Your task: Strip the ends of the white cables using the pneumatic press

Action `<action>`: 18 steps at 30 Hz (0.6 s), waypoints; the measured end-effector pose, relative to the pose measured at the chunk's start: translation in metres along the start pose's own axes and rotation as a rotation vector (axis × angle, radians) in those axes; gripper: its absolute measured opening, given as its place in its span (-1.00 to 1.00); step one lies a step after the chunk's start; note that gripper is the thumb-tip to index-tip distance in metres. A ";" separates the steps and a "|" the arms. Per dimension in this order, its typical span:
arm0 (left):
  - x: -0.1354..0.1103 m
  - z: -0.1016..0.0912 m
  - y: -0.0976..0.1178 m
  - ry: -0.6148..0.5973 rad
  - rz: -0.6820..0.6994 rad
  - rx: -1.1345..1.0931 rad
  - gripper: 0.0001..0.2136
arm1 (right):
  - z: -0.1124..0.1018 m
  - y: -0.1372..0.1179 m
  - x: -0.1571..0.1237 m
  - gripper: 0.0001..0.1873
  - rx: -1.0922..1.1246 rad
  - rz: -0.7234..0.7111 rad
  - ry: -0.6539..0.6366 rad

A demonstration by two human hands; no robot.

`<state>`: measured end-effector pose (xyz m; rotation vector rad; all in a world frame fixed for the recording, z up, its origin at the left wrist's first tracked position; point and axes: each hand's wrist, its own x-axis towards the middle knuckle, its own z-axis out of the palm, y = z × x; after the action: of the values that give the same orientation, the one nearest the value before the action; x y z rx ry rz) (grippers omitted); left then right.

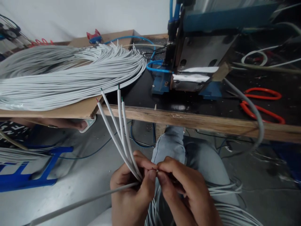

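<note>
Four white cables (118, 131) are pinched in the left hand (131, 185), fanned up and away toward the desk's near edge (188, 117). The right hand (185, 188) is closed fingertip-to-fingertip against it, seemingly on something tiny that can't be made out. More cables (66, 75) are piled at the desk's left end.

The left hand (131, 185) pinches four white cables (117, 125) that fan upward — the right hand (185, 188) meets it, fingers (164, 179) touching. On the tabletop (188, 121) lie a bundle of white cables (66, 72), a blue machine (199, 56) and orange scissors (263, 103).
</note>
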<state>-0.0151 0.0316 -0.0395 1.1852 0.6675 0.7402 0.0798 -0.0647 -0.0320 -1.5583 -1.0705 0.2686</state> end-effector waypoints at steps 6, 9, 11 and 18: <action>0.005 0.001 0.001 0.001 0.089 0.060 -0.87 | -0.003 -0.001 0.002 -0.85 -0.180 -0.073 -0.071; 0.007 0.002 0.004 -0.018 0.145 0.127 -0.86 | -0.011 -0.003 0.007 -0.81 -0.199 -0.096 -0.143; 0.008 0.002 0.007 -0.066 0.137 0.152 -0.84 | -0.019 -0.004 0.010 -0.79 -0.234 -0.083 -0.209; 0.009 -0.005 0.007 -0.179 0.023 0.159 -0.84 | -0.027 -0.002 0.009 -0.77 -0.196 -0.043 -0.228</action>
<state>-0.0145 0.0435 -0.0351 1.3895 0.5717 0.5995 0.1025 -0.0760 -0.0187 -1.7060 -1.3397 0.3260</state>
